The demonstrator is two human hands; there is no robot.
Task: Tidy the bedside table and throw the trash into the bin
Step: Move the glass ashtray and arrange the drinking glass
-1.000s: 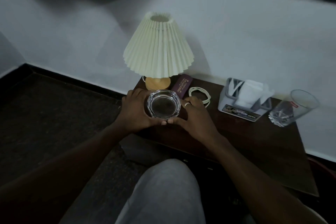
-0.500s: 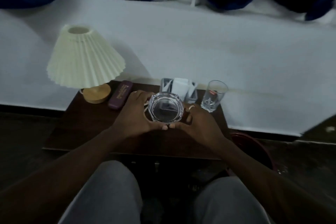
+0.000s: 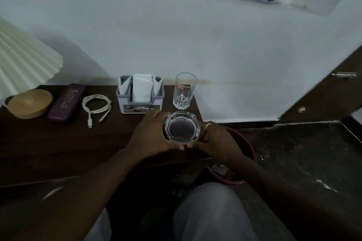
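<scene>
From the head view, both hands are wrapped round a clear glass ashtray at the right end of the dark wooden worktop. The left hand curls about its left side, with fingers over the far rim and the thumb along the near edge. The right hand cups the right side, and its thumb meets the other thumb at the front. A ring shows on one right finger. The ashtray looks empty, with its dark bottom showing through the glass. I cannot tell whether it rests on the wood or is held just above it.

Just behind the ashtray stands a tall drinking glass, upright at the back right corner. To its left is a grey napkin holder with white napkins standing in it, close to the left fingers. Further left a white cable lies in a loose coil, then a purple case lying flat. Beyond that is the round wooden lamp base under a pleated cream shade.

The bin, with a dark red rim, sits on the floor just beside the worktop's right end, below the right wrist. Something pale lies inside it. Grey-trousered knees fill the bottom of the view.
</scene>
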